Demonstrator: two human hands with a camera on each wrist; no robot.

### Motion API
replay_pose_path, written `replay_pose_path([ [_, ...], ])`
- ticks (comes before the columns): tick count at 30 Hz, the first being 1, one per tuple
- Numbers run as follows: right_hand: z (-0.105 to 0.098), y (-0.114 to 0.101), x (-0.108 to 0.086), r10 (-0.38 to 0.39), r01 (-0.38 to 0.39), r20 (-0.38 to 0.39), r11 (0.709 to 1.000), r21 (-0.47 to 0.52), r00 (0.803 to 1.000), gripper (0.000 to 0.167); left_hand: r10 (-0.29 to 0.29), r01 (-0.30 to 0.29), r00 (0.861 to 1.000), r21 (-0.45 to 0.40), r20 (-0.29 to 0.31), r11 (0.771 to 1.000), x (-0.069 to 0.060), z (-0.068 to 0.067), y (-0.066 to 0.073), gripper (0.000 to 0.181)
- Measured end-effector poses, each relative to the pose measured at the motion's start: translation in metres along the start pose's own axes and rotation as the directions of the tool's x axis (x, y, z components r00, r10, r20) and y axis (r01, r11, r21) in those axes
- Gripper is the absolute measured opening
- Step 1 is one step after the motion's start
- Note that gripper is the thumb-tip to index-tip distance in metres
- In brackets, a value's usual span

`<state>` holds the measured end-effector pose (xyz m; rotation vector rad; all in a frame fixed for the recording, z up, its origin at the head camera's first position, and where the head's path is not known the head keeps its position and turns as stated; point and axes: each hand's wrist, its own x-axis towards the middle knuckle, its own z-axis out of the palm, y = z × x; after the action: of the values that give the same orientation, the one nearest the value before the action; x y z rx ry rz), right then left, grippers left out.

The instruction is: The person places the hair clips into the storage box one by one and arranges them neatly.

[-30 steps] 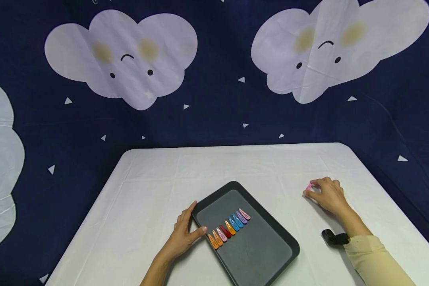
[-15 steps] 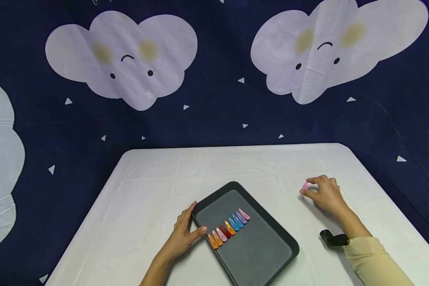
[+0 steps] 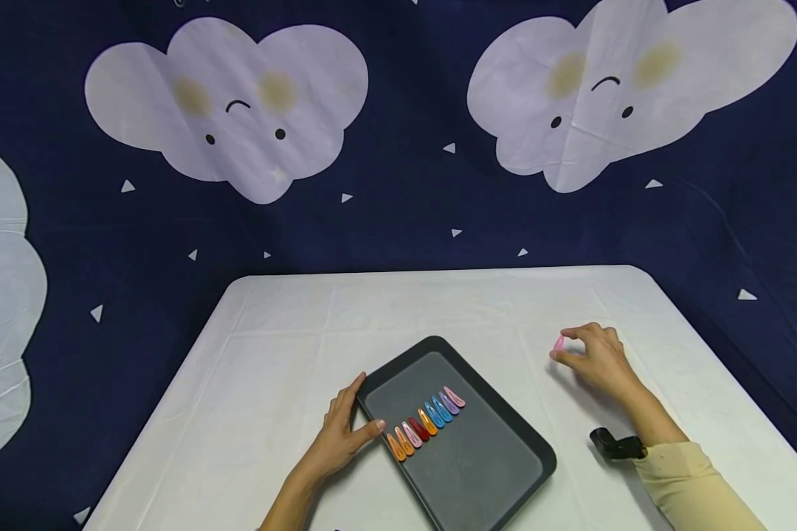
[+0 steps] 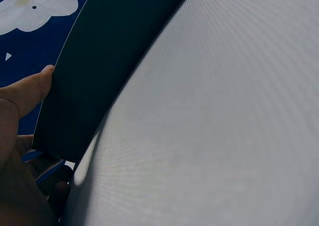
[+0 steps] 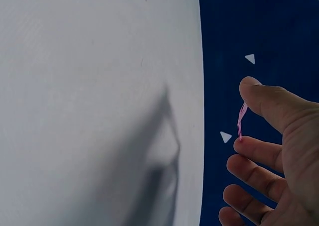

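Note:
Between the thumb and index fingertip of my right hand (image 3: 598,361) is a pink hair clip (image 5: 241,122), pinched at its two ends; the other fingers curve loosely below it. This hand is above the table, right of a dark grey baking tray (image 3: 491,472). My left hand (image 3: 339,435) holds the tray at its left corner, the thumb (image 4: 42,84) on the rim and the fingers around the outside, partly hidden. A slanting row of several snap hair clips lies in the tray, including an orange clip (image 3: 395,447), a dark red clip (image 3: 419,429) and a purple clip (image 3: 448,403).
A white cloth covers the table (image 3: 292,332). Behind it hangs a dark blue curtain (image 3: 398,221) with clouds and small white triangles. A black wrist camera (image 3: 614,445) sits by the right sleeve (image 3: 691,479).
My right hand has moved slightly left, toward the tray, with the pink hair clip in its fingers. The left hand, the tray and the row of clips have stayed put.

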<state>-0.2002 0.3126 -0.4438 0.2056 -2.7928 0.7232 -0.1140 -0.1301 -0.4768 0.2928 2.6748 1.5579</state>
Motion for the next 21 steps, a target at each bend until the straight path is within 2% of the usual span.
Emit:
replay_pose_path([
  [7,0.0,-0.005,-0.001,-0.025,0.026,-0.018,1.0,0.006,1.0,0.051,-0.018,0.018,1.0,-0.011,0.007,1.0,0.0,0.0,0.001,0.085],
  [21,-0.001,-0.022,0.0,-0.057,0.057,-0.02,0.998,0.02,0.998,0.05,-0.014,0.014,1.0,-0.007,0.012,1.0,0.0,-0.001,0.002,0.086],
])
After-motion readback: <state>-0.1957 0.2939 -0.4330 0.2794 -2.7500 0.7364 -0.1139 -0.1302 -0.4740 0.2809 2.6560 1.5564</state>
